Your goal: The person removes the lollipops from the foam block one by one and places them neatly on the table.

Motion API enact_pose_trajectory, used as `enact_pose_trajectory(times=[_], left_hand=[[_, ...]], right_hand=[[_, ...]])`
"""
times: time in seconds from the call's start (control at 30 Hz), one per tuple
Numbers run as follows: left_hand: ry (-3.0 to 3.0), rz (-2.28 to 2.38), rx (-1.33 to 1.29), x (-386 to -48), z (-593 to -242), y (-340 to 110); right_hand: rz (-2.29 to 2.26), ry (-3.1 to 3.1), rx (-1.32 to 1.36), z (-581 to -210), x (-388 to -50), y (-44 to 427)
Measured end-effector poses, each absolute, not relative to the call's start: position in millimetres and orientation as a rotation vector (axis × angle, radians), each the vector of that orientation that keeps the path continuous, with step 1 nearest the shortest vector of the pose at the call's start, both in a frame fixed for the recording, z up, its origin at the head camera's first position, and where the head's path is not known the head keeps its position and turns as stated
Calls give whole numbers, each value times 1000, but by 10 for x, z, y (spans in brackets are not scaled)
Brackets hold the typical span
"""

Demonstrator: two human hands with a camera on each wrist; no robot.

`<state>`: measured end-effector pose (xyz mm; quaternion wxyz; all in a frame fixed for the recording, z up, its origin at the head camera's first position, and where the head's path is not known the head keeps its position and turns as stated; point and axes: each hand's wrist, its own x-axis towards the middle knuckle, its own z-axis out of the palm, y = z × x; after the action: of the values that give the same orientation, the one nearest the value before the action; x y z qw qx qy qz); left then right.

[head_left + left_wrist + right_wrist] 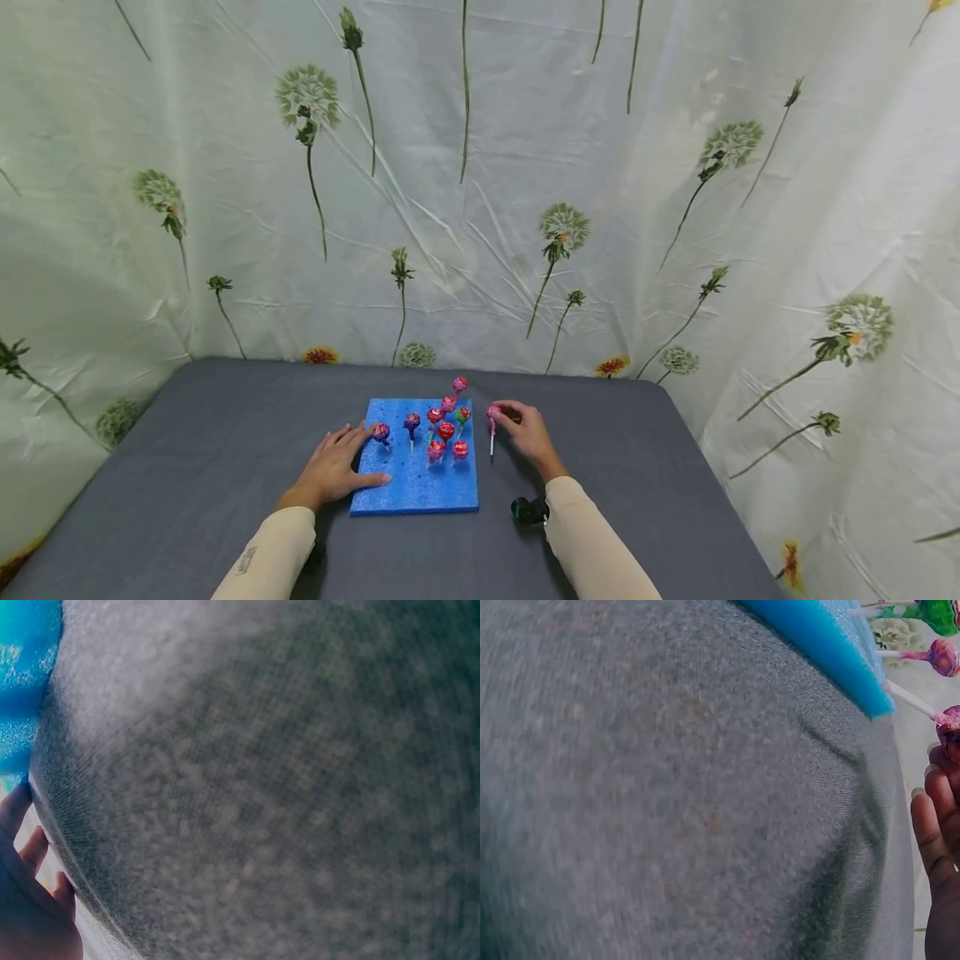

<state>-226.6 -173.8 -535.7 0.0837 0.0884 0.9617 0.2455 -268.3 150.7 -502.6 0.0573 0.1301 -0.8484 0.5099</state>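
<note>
A blue foam board point(412, 496) with small holes lies on the table, and several wrapped lollipops stand in it by their sticks. My right hand point(528, 435), just off the board's right edge, pinches a pink lollipop point(492, 412) by its head; the white stick points down. In the right wrist view, fingers point(930, 832) show beside a lollipop head point(949, 729) at the frame edge. My left hand point(330, 468) rests on the board's left edge, fingers extended and thumb on the surface, next to a purple lollipop point(381, 432). Only part of that hand point(37, 900) appears in the left wrist view.
Another purple lollipop point(412, 422) stands apart from the red and pink cluster point(446, 431) and a green one point(462, 413). A dark grey cloth covers the table point(600, 467). Behind it hangs a white curtain point(465, 208) with dandelion prints. A black wrist device point(529, 510) sits by the right sleeve.
</note>
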Motion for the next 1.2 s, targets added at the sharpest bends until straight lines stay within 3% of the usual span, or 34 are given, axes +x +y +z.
enact_pose_trajectory(times=[0.3, 1.2], left_hand=[[2890, 742, 258, -2253, -5391, -1760], [2881, 733, 252, -2259, -5377, -1749]], right_hand=[[1562, -2642, 330, -5335, -2846, 1564], [1493, -2616, 359, -5533, -2862, 1538]])
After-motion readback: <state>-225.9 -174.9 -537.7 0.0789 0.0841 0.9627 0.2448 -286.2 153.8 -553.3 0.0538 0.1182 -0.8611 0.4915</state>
